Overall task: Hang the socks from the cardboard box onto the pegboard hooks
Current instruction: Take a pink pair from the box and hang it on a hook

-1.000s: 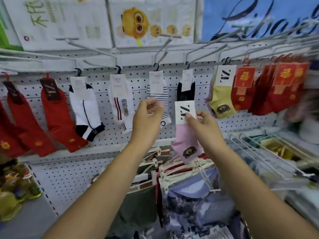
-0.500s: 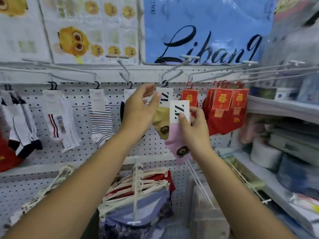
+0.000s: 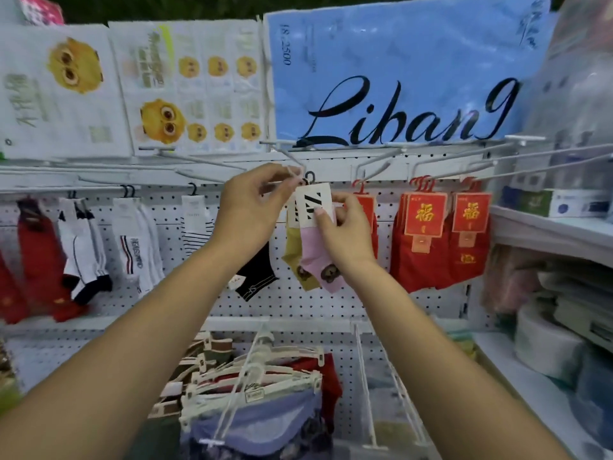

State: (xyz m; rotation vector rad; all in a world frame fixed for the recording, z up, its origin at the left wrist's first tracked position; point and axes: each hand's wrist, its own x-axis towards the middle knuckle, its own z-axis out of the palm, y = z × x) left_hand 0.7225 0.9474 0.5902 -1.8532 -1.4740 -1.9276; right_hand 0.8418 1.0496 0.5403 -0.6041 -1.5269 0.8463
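Risk: the black hanger loop could have missed the pegboard hook, and the pair would drop if either pinch loosened early. The left hand pinched the pegboard hook near its tip. The right hand pinched the white header card. The pink sock, bear motif at the toe, hung at frame centre, overlapping a yellow sock.

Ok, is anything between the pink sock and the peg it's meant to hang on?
Nothing visible blocks it. The right hand holds the pink sock by its card, its black hanger hook right at the tip of the peg, which the left hand pinches. A yellow sock hangs just behind, apparently on the same peg.
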